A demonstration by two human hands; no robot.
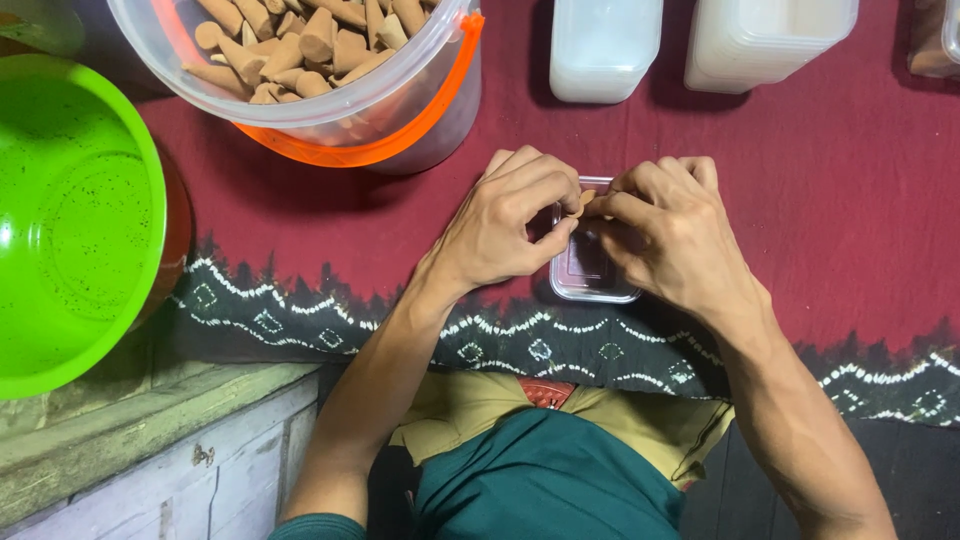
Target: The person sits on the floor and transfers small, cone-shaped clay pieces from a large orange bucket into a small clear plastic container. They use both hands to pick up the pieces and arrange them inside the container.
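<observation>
Nearby, a cone-filled bucket [330, 75] and a green bowl [70, 220] flank both hands [590, 230].

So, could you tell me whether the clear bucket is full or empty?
Nearly full: the clear bucket holds tan cones piled close to its rim.

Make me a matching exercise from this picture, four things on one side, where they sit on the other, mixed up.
Things:
1. green bowl
2. clear bucket of cones
3. small clear box
4. stack of white containers

Places:
A. top right
B. between the two hands
C. far left
D. top, left of centre

Pairs: 1-C, 2-D, 3-B, 4-A
</observation>
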